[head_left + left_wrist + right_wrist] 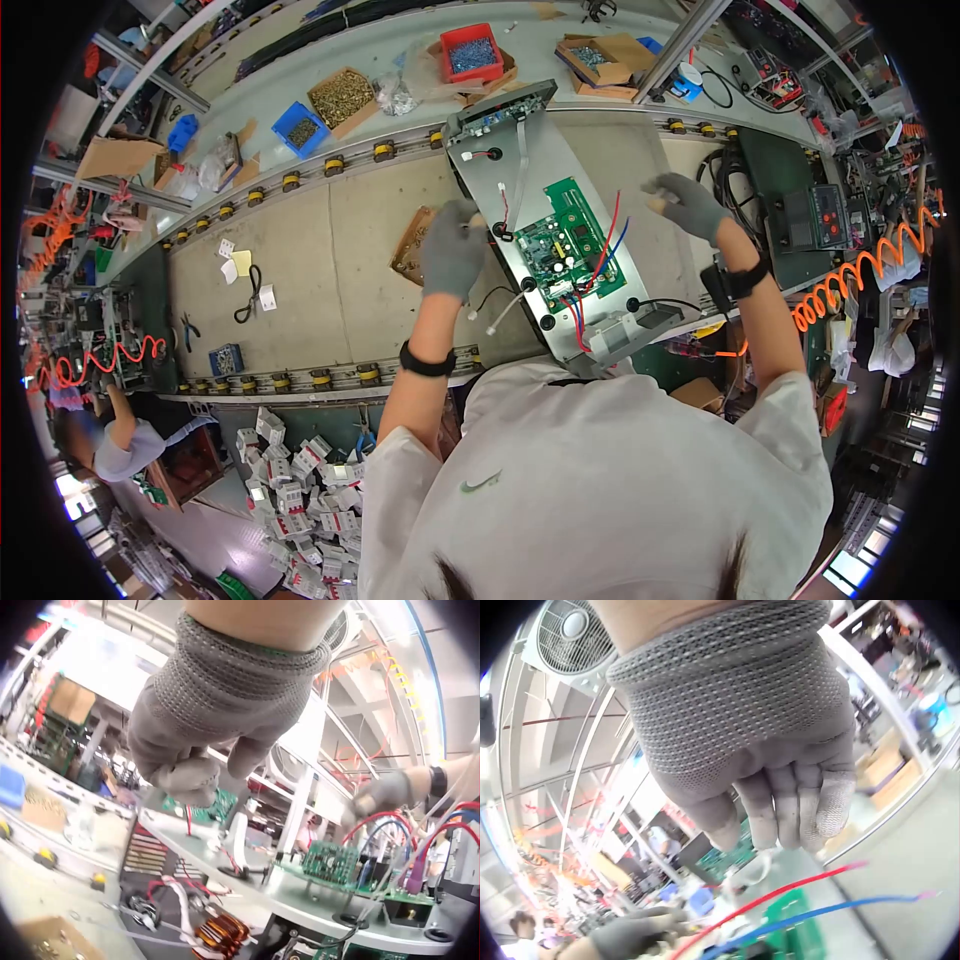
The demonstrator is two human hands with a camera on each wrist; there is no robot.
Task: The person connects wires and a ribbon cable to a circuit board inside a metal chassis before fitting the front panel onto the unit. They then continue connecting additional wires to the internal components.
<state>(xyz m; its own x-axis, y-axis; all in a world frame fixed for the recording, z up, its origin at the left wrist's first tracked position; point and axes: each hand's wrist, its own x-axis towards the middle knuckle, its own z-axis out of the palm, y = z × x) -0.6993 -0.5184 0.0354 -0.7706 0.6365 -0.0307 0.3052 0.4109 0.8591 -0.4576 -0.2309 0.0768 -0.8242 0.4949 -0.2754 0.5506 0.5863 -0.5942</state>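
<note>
Grey knit gloves on both hands. Left hand [450, 258] is just beside the near left edge of the metal panel [572, 160]: fingers loosely bent, nothing held that I can see. Right hand [693, 208] hangs past the panel's other side, fingers relaxed and empty, near the free ends of the red wire [610, 230] and blue wire [616, 245]; I make out no contact.

Between the hands, the green circuit board [572, 207] lies on the panel, which slants across the bench [310, 235]. I judge the step to be wiring this board. I'd want each lead pinched by its insulation close to the end and led in an easy curve, no drag on the board; the other hand steadying bare panel edge, off the components.

Counts: one board, one panel, one red and one blue end standing free; more leads bunched below, too tangled to number. Black grommets [547, 322]: five I can make out. Farther along, one cardboard tray [408, 238], one pair of pliers [187, 333]. Across the rollers, one red bin [478, 74] of small metal parts. Off left, one other person [125, 455].
</note>
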